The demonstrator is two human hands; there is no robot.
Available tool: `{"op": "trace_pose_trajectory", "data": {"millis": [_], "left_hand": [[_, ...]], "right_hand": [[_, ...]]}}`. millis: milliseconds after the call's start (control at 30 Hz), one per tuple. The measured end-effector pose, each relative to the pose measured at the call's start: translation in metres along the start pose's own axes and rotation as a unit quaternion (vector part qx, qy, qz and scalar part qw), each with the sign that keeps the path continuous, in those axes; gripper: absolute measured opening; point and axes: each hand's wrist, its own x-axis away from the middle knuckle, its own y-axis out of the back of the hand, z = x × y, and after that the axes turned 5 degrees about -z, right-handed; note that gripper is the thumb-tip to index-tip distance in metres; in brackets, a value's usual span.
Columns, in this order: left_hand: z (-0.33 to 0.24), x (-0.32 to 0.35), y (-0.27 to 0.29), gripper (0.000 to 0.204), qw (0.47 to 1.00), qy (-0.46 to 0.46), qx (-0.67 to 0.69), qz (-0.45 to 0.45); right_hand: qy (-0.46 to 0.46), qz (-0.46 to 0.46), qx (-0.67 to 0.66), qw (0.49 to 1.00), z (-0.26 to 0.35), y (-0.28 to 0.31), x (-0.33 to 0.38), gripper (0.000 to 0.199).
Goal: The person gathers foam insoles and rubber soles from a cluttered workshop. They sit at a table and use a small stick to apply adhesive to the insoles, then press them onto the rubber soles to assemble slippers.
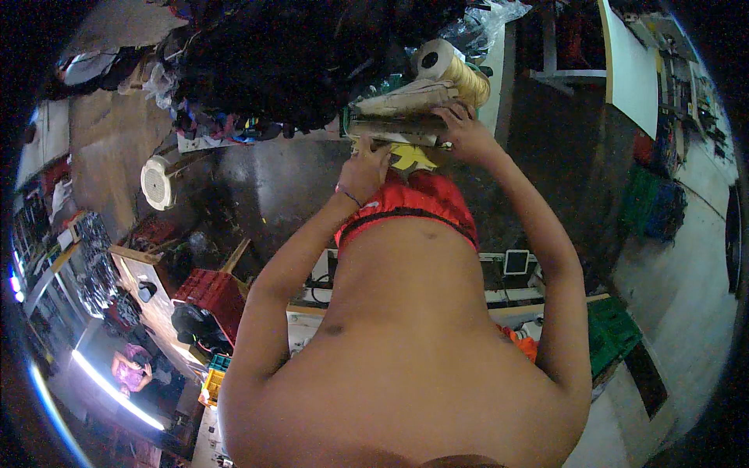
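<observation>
A worn, pale-sided container or bundle (402, 100) with a dark gap along its near side lies in front of my waist; its exact kind is unclear. My right hand (468, 134) is at its right end, fingers bent over the edge and thumb below. At the near left corner is my left hand (365, 170), fingers closed together, with a dark band on the wrist. What those fingers hold is hidden. A yellow piece (412, 156) shows between the hands, just above my red shorts (421, 201). Behind the container lies a large cone of yellow thread (470, 84).
A white spool end (434, 59) and clear plastic (488, 23) lie beyond the thread. A dark heap of cloth (296, 54) fills the far left. On the left stand a round white stool (158, 182) and a red crate (211, 300). A person (131, 370) sits farther off.
</observation>
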Motion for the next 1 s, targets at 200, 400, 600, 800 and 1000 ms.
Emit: {"op": "trace_pose_trajectory", "data": {"millis": [200,400,600,800,1000], "left_hand": [[0.001,-0.001,0.003,0.030,0.999,-0.006,0.038,-0.001],[0.000,-0.016,0.022,0.028,0.998,-0.022,0.054,0.032],[0.003,-0.059,0.037,0.032,0.997,-0.033,0.037,-0.055],[0.011,-0.099,0.027,0.035,0.988,-0.039,-0.061,0.135],[0.013,-0.107,0.024,0.037,0.991,-0.067,-0.078,0.085]], "right_hand": [[-0.048,0.031,0.039,0.998,0.003,-0.011,0.002,0.024],[-0.076,-0.023,-0.018,0.997,0.006,-0.031,0.003,0.039],[-0.124,-0.013,-0.015,0.992,0.002,-0.041,0.004,0.054],[-0.172,-0.216,0.026,0.961,0.002,-0.027,-0.002,0.048],[-0.149,-0.329,-0.013,0.932,-0.011,-0.022,-0.010,0.035]]}}
